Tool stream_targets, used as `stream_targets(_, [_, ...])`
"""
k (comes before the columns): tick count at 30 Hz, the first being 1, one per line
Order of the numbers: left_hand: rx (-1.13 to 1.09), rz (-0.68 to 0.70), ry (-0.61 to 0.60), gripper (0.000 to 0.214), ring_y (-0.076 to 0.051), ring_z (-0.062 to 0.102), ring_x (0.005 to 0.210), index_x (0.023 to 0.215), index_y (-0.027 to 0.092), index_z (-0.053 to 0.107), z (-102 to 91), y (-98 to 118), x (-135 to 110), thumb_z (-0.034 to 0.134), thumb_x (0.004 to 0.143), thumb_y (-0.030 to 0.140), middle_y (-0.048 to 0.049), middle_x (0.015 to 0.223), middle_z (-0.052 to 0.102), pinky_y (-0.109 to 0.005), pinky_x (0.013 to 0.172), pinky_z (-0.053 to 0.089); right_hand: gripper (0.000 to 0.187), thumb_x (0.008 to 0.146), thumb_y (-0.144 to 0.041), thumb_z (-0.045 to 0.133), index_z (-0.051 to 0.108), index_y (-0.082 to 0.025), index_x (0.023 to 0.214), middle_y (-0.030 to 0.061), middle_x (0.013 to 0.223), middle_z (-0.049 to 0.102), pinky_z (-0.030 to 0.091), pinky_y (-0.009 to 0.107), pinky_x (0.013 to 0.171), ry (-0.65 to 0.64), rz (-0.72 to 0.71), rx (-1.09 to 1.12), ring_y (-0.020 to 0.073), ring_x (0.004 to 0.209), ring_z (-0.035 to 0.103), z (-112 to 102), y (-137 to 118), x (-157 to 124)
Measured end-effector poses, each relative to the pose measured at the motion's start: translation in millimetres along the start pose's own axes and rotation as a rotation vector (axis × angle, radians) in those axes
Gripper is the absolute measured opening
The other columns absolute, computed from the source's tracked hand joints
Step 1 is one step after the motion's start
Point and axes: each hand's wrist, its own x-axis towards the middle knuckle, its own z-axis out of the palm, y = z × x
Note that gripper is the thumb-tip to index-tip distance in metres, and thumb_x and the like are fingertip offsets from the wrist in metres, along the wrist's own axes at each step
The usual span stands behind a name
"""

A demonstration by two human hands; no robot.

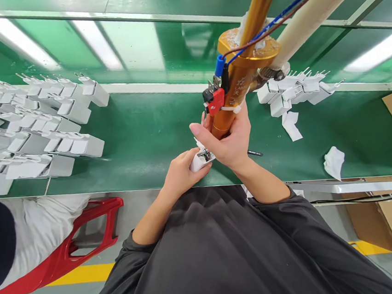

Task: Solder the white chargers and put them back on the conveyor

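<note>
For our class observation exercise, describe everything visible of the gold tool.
The gold tool is a shiny, metallic-looking, lettered cylinder with a wider collar, whitish residue on it, and a thinner shaft above. A wired red part seems fastened alongside by a white tie. It slants above the green table, its lower end gripped by the right hand.

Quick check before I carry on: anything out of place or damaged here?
A crumpled white scrap lies near the front edge of the green bench, at right, apart from the white plug units. Whitish residue marks the gold tool; whether that's normal, I can't tell.
</note>
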Motion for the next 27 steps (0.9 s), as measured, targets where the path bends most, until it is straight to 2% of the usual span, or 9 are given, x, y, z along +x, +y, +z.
stream_targets(5, [0.038, -0.023, -0.038, 0.028, -0.015, 0.062, 0.07, 0.103, 0.017, 0.066, -2.7, 6, 1, 0.067, 0.081, 0.035, -0.002, 0.079, 0.068, -0.024, 0.068, 0.048, 0.028, 0.091, -0.044, 0.06, 0.042, -0.026, 0.104, -0.0057, 0.074, 0.055, 0.051, 0.026, 0.054, -0.013, -0.031, 0.006, 0.0081, 0.058, 0.055, -2, 8, -2])
stream_targets(10, [0.05, -0.011, -0.028, 0.03, -0.016, 0.062, 0.07, 0.103, 0.016, 0.066, -2.5, 7, 1, 0.067, 0.081, 0.037, -0.0028, 0.079, 0.068, -0.024, 0.067, 0.047, 0.032, 0.09, -0.046, 0.061, 0.042, -0.027, 0.107, -0.0046, 0.078, 0.055, 0.053, 0.027, 0.057, -0.035, -0.072, -0.024, 0.0094, 0.063, 0.058, -3, 6, -2])
stream_targets(15, [0.052, -0.009, -0.046, 0.031, -0.015, 0.061, 0.069, 0.104, 0.016, 0.066, -4.2, 8, 2, 0.067, 0.081, 0.036, -0.0025, 0.079, 0.068, -0.024, 0.066, 0.046, 0.025, 0.096, -0.044, 0.052, 0.041, -0.027, 0.11, -0.0044, 0.077, 0.056, 0.053, 0.026, 0.054, -0.057, -0.058, -0.039, 0.0088, 0.06, 0.058, -3, 6, -3])
stream_targets(22, [0.056, 0.006, -0.029, 0.03, -0.015, 0.059, 0.066, 0.101, 0.015, 0.067, -2.8, 5, 2, 0.066, 0.082, 0.038, -0.0036, 0.079, 0.067, -0.024, 0.064, 0.045, 0.036, 0.089, -0.05, 0.062, 0.042, -0.027, 0.11, -0.0035, 0.079, 0.054, 0.055, 0.028, 0.055, -0.067, -0.089, -0.058, 0.0102, 0.063, 0.058, -5, 3, -1])
stream_targets(27, [-0.027, -0.083, -0.027, 0.027, -0.013, 0.056, 0.062, 0.097, 0.017, 0.067, 10.2, 0, 0, 0.068, 0.079, 0.037, -0.0015, 0.075, 0.066, -0.023, 0.06, 0.043, 0.042, 0.087, -0.05, 0.065, 0.041, -0.028, 0.114, -0.0026, 0.083, 0.055, 0.058, 0.03, 0.059, -0.073, -0.033, -0.034, 0.0106, 0.066, 0.06, -2, 3, 0])
